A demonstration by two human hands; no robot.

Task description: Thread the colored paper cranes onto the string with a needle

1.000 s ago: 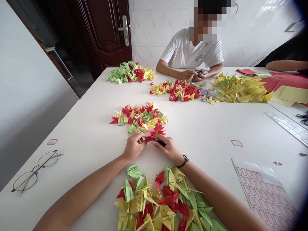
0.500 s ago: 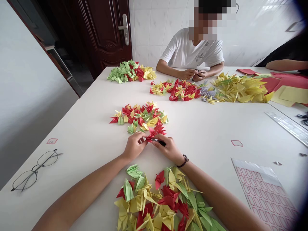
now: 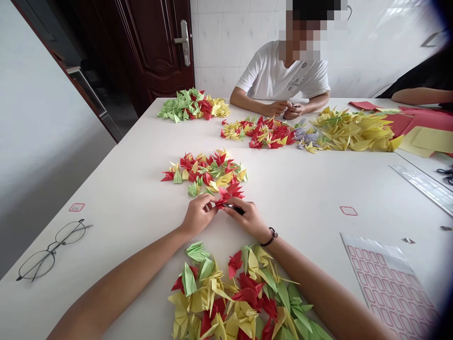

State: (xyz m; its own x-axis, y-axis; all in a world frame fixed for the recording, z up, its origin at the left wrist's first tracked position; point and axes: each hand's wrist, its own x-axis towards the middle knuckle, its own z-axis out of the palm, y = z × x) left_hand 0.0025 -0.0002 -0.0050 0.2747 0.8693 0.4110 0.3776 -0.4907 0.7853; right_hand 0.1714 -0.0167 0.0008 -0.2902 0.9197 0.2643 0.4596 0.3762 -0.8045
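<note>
My left hand [image 3: 198,215] pinches a small folded red paper crane [image 3: 221,203] from its left side. My right hand [image 3: 250,221], with a dark bracelet at the wrist, is closed around a slim dark tool [image 3: 235,208] whose tip meets the crane; its exact kind is hidden by the fingers. Just beyond the fingers lies a pile of red, yellow and green paper cranes [image 3: 203,171], the nearest red ones almost touching my hands. Between my forearms a larger heap of folded paper cranes [image 3: 244,295] spreads over the white table [image 3: 134,198].
Eyeglasses [image 3: 53,250] lie at the left. A sheet of red-bordered labels [image 3: 387,281] and a clear ruler [image 3: 424,186] are at the right. Across the table a person in a white shirt [image 3: 283,75] sits behind more crane piles [image 3: 262,132] and coloured paper [image 3: 432,139].
Hardly anything differs. Both my hands keep the same hold on the crane and dark tool; the person opposite moves their fingers slightly.
</note>
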